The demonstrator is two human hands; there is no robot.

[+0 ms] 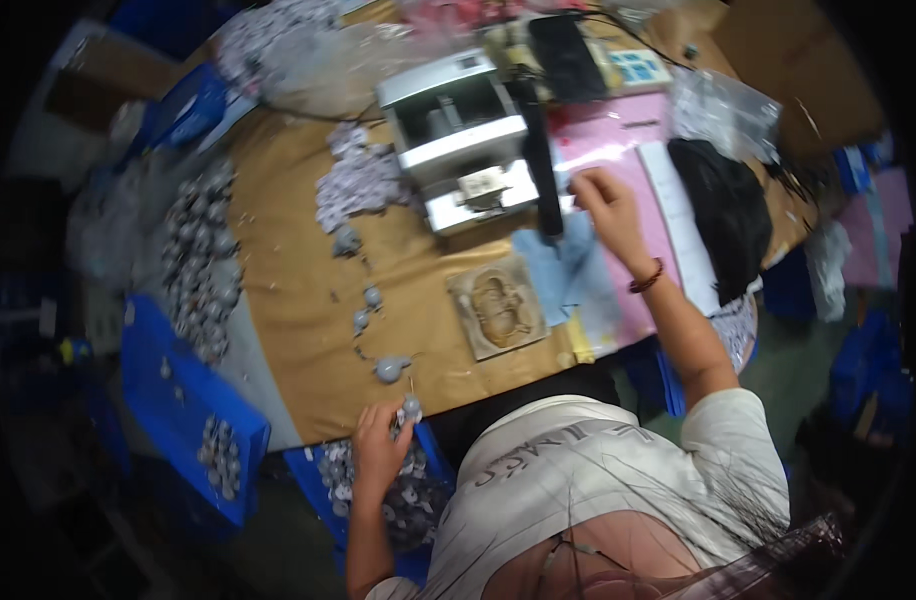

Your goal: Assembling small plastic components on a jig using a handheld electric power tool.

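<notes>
My left hand (380, 450) is at the near edge of the table, over a blue bin of grey parts. Its thumb and fingers pinch a small rounded grey piece (410, 409). On the far right side, my right hand (612, 208) is raised beside the black bar of a silver and white machine (463, 130), its fingers curled together. Whatever it may hold is too blurred to make out. Below it lie a light blue cloth (561, 268) and a square mould-like block (498, 308) with a figure-shaped hollow. A grey round piece (389, 369) rests just beyond my left hand.
Many grey round pieces (203, 260) are heaped at the table's left. Printed white pieces (361, 180) lie left of the machine. Blue bins (193, 400) stand at the left and near edge. A pink sheet (633, 220) and black cloth (718, 215) cover the right side.
</notes>
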